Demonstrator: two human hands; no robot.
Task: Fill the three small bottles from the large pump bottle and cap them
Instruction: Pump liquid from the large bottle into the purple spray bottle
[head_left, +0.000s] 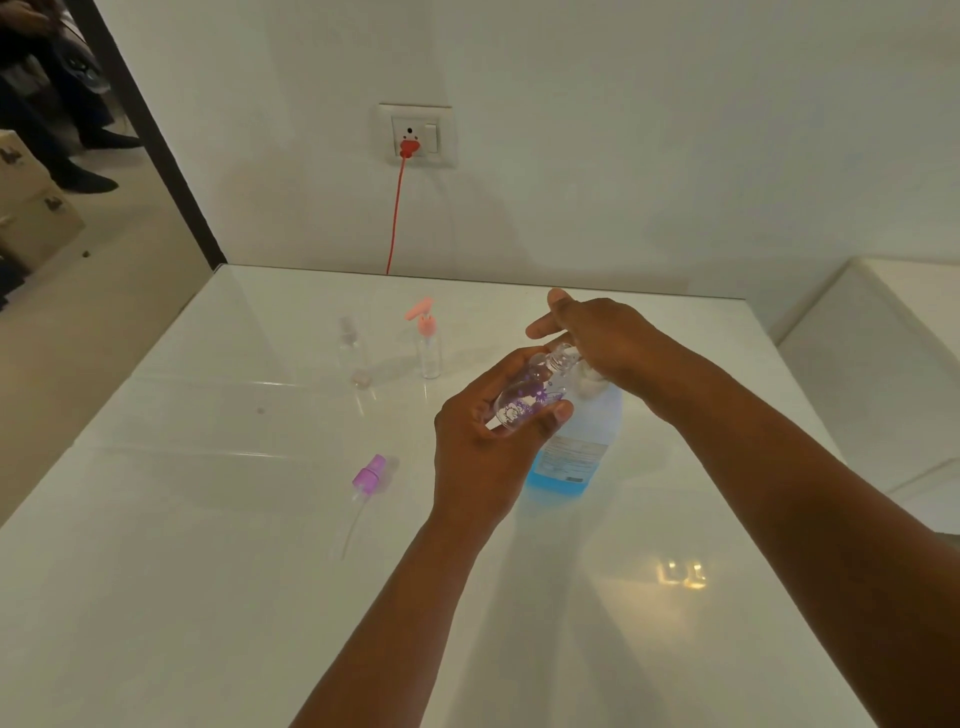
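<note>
A glossy white desk (208, 597) is standing against a white wall, where a red plug (409, 148) is sitting in a socket. The left hand (485, 447) is grasping a purple-printed small bottle (530, 397), tilted with its open neck at the spout. The right hand (602, 338) is pressing down, fingers (545, 327) released, on the blue pump bottle (576, 447) at mid-desk. Farther left, a pink-pump bottle (429, 343) and a clear bottle (349, 345) are standing; a purple spray cap (370, 475) is lying nearer.

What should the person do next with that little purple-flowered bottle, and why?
Probably press the pump down. The left hand holds the uncapped purple-printed bottle tilted, mouth at the large pump bottle, whose top the right hand covers; the purple cap lies aside.
</note>
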